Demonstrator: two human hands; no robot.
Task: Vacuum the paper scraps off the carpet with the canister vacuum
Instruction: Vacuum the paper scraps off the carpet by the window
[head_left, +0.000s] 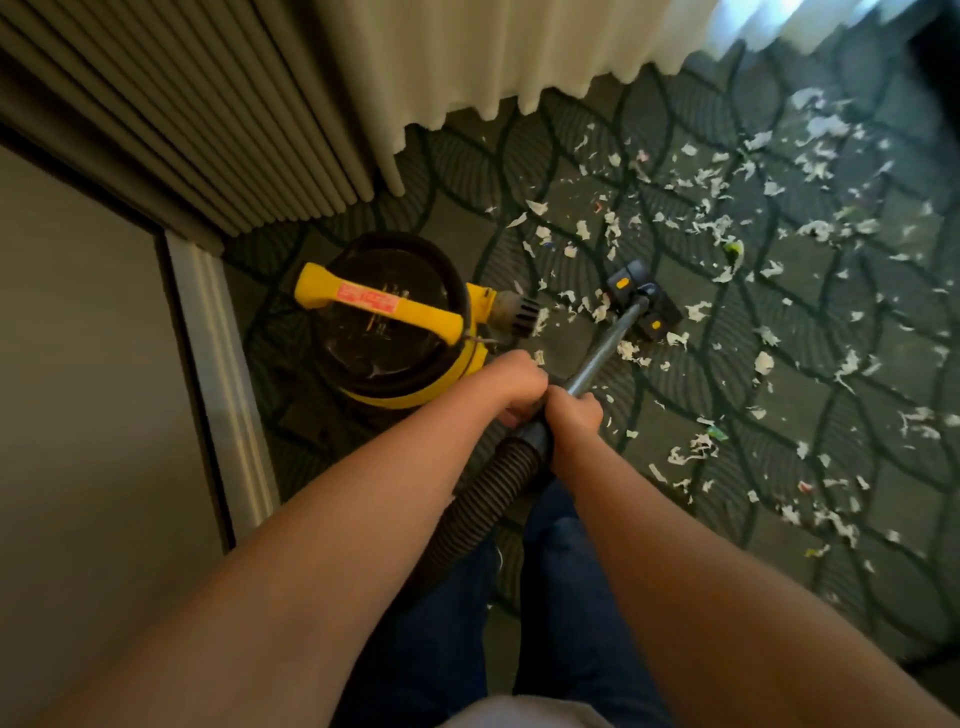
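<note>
Each grip, left hand (511, 384) and right hand (574, 415), holds the wand (602, 353) near its top. Best to push the floor head (644, 301) slowly and flat through the paper scraps (727, 228).

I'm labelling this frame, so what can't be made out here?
Head view.
The red label on the canister vacuum: too blurred to read.
The hose, lower end: hidden behind the left forearm.
The wand where gripped: covered by the left hand and right hand.
The far paper scraps: blurred.
</note>
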